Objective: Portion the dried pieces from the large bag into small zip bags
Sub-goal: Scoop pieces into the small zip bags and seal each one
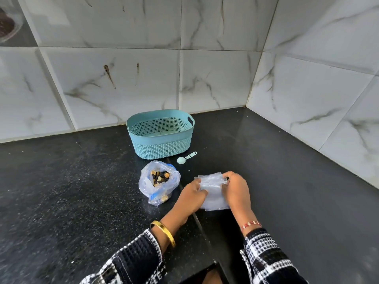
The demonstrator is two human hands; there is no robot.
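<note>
Left hand (189,194) and right hand (235,188) grip small zip bags (213,189), large bag (159,181) left, scoop (185,157), basket (161,137) beyond

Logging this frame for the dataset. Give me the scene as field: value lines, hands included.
surface: black speckled counter, marble-look tiled walls behind
left hand: grips stack of small zip bags
right hand: grips same stack from the other side
large bag: open, dried pieces inside, left of the stack
scoop: lying on counter, between basket and stack
basket: teal, by the wall, looks empty
progress: no small bag filled yet
</note>
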